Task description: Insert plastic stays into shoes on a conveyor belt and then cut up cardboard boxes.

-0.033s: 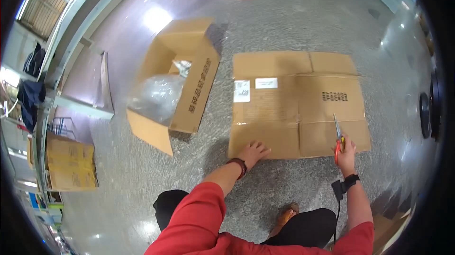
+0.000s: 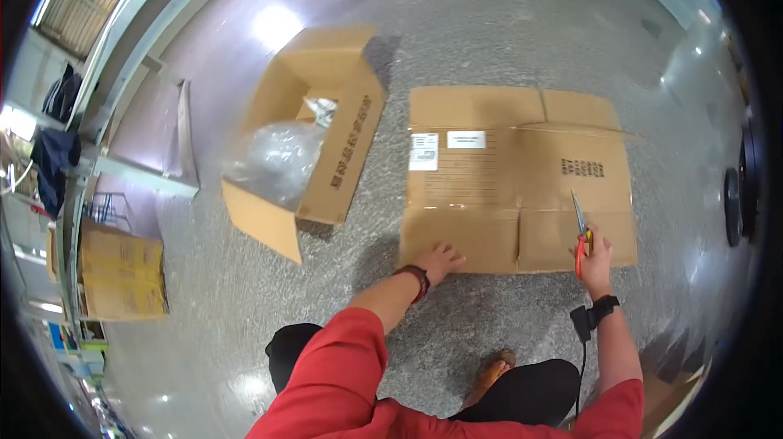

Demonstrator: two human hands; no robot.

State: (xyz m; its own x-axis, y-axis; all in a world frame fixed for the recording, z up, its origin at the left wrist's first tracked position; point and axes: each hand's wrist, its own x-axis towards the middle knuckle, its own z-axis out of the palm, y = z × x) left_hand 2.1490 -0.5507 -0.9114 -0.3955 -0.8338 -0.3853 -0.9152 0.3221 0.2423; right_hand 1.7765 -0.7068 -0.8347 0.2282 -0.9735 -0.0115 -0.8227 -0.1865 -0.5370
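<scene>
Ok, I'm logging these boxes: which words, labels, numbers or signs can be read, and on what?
None reads clearly.
Larger white label, flattened carton: print too small.
Smaller white label beside it: too small.
Dark print, right half of that carton: too blurred.
Dark lettering on the open box: too blurred.

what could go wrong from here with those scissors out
The scissors in the right hand point out over the flattened cardboard, so a slip might gouge it. The left hand lies bare on the same sheet, so a careless sweep across could cut it. The black cable hanging from the right wrist passes close to the knee and might snag.
</scene>
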